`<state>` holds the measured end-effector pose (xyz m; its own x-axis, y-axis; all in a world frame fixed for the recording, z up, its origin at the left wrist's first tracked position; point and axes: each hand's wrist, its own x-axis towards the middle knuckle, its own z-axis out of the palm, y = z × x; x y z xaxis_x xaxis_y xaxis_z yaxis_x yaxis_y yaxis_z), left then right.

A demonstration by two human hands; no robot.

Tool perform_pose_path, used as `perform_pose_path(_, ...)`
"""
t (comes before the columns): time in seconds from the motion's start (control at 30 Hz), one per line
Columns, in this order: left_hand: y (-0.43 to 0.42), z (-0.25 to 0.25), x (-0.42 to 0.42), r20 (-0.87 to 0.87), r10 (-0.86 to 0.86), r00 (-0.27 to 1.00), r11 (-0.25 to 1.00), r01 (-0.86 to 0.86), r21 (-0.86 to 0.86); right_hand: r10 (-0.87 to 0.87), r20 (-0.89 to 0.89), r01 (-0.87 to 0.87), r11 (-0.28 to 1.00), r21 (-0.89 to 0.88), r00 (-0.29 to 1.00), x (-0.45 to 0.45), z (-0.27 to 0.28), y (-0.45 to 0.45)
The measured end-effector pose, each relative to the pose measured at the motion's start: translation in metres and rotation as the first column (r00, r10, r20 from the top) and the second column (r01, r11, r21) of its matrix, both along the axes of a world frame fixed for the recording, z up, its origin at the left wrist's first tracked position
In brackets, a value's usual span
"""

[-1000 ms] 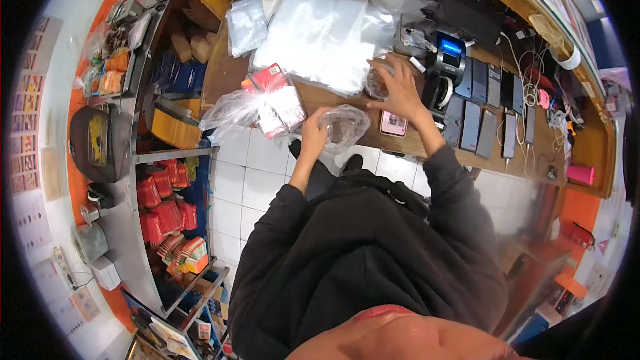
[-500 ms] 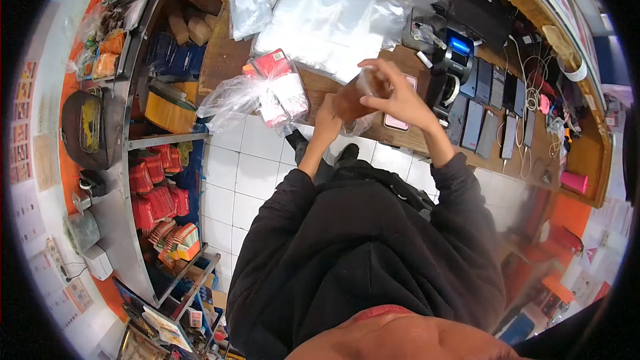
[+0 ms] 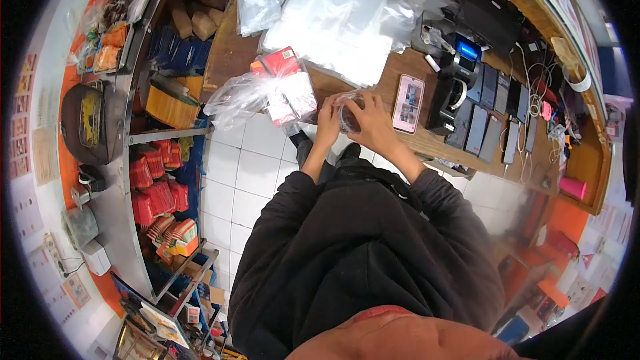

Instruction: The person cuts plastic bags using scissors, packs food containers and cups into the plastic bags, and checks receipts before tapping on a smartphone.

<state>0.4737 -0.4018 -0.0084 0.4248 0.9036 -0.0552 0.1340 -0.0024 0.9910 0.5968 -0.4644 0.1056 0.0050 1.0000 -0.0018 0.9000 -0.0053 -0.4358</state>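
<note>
Both of my hands close around a round, see-through plastic thing (image 3: 347, 115) at the table's near edge; its exact kind is hard to make out. My left hand (image 3: 327, 123) grips its left side. Curled over the top and right side are the fingers of my right hand (image 3: 375, 120). Just left of them, a red-and-white packet (image 3: 291, 93) lies at the table edge, partly inside a crumpled clear plastic bag (image 3: 237, 100). A pink-framed phone (image 3: 409, 103) with its screen lit rests right of my right hand.
Clear plastic sheets (image 3: 330, 17) cover the back of the wooden table (image 3: 223, 60). To the right stand a label printer (image 3: 460, 60), a tape dispenser (image 3: 445, 108), several phones (image 3: 475, 127) and white cables (image 3: 530, 93). Shelves with red packets (image 3: 160, 200) line the left side.
My right hand has come down and left toward my left hand, uncovering the phone. The held thing, brownish and tilted before, now sits lower between both hands, with its clear top toward me.
</note>
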Motion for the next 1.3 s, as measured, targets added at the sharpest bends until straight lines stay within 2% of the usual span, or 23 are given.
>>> perform_pose_path(0.1,-0.001,-0.005,-0.003,0.042,0.003,0.999,0.996,0.001,-0.094,0.038,0.045,-0.039,0.999,0.017,0.998,0.002,-0.004,0.001)
perform_pose_path(0.17,0.006,0.016,-0.011,0.096,-0.002,0.995,0.983,0.02,-0.185,0.099,-0.123,-0.077,0.981,0.178,0.987,0.011,-0.005,0.002)
perform_pose_path(0.2,0.007,0.051,-0.016,-0.049,-0.029,0.998,0.982,0.02,-0.186,0.094,-0.124,-0.071,0.981,0.179,0.988,0.015,-0.005,-0.002)
perform_pose_path(0.23,0.006,0.058,-0.021,-0.049,-0.033,0.998,0.983,0.024,-0.183,-0.001,-0.178,0.046,0.967,0.249,0.984,0.02,-0.005,-0.006)
perform_pose_path(0.3,0.005,0.066,-0.025,-0.261,0.093,0.961,0.989,-0.059,0.138,-0.088,-0.236,0.161,0.937,0.312,0.968,0.034,-0.011,-0.014)
perform_pose_path(0.33,0.005,0.076,-0.023,-0.245,0.185,0.952,0.956,-0.116,0.271,-0.331,-0.425,0.426,0.893,0.149,0.843,0.043,-0.025,-0.019)
perform_pose_path(0.37,0.005,0.079,-0.023,-0.245,0.184,0.952,0.956,-0.115,0.27,-0.552,-0.551,0.63,0.774,-0.06,0.626,0.048,-0.039,-0.024)
perform_pose_path(0.4,0.008,0.08,-0.023,-0.254,0.139,0.957,0.967,-0.076,0.242,-0.554,-0.552,0.633,0.772,-0.06,0.623,0.052,-0.052,-0.025)
perform_pose_path(0.47,0.014,0.077,-0.018,-0.263,0.082,0.961,0.975,-0.023,0.219,-0.616,-0.702,0.488,0.764,-0.422,0.357,0.058,-0.074,-0.023)
perform_pose_path(0.5,0.016,0.074,-0.014,-0.192,0.072,0.979,0.984,-0.038,0.176,-0.615,-0.705,0.493,0.763,-0.419,0.353,0.058,-0.08,-0.022)
perform_pose_path(0.57,0.017,0.069,-0.007,-0.12,0.066,0.991,0.99,-0.05,0.134,-0.551,-0.552,0.534,0.818,-0.213,0.625,0.056,-0.092,-0.019)
perform_pose_path(0.63,0.015,0.071,0.0,-0.02,0.095,0.995,0.979,-0.09,0.182,-0.505,-0.548,0.557,0.826,-0.085,0.666,0.05,-0.085,-0.019)
perform_pose_path(0.73,-0.005,0.088,-0.008,-0.036,0.04,0.999,0.919,-0.023,0.393,-0.508,-0.636,0.652,0.758,-0.01,0.581,0.043,-0.074,-0.027)
perform_pose_path(0.77,-0.011,0.092,-0.012,-0.036,0.036,0.999,0.919,-0.018,0.395,-0.533,-0.734,0.659,0.736,-0.157,0.42,0.041,-0.074,-0.03)
perform_pose_path(0.8,-0.016,0.096,-0.017,-0.146,-0.066,0.987,0.859,0.131,0.495,-0.553,-0.797,0.637,0.71,-0.301,0.241,0.041,-0.075,-0.033)
perform_pose_path(0.83,-0.02,0.099,-0.022,-0.264,-0.153,0.952,0.772,0.282,0.57,-0.555,-0.798,0.643,0.705,-0.3,0.236,0.042,-0.077,-0.035)
perform_pose_path(0.9,-0.029,0.109,-0.026,-0.345,-0.193,0.919,0.788,0.355,0.504,-0.546,-0.535,0.522,0.826,-0.215,0.644,0.046,-0.076,-0.037)
perform_pose_path(0.93,-0.029,0.114,-0.026,-0.421,-0.226,0.879,0.799,0.414,0.435,-0.478,-0.389,0.513,0.858,-0.017,0.788,0.046,-0.072,-0.041)
perform_pose_path(0.97,-0.027,0.118,-0.026,-0.422,-0.225,0.878,0.797,0.415,0.438,-0.478,-0.39,0.514,0.858,-0.014,0.787,0.048,-0.066,-0.043)
perform_pose_path(1.03,-0.023,0.127,-0.026,-0.122,-0.266,0.956,0.963,0.269,0.01,-0.536,-0.114,0.548,0.826,0.13,0.836,0.048,-0.034,-0.044)
perform_pose_path(1.07,-0.023,0.134,-0.025,-0.124,-0.263,0.957,0.964,0.267,0.013,-0.534,-0.117,0.546,0.827,0.133,0.837,0.049,-0.022,-0.044)
perform_pose_path(1.13,-0.023,0.147,-0.023,0.15,-0.252,0.956,0.963,0.263,-0.056,-0.522,-0.239,0.555,0.826,0.097,0.819,0.052,-0.003,-0.045)
perform_pose_path(1.3,-0.027,0.162,-0.03,0.133,-0.317,0.939,0.948,0.319,0.005,-0.478,-0.428,0.55,0.834,0.053,0.767,0.048,0.036,-0.045)
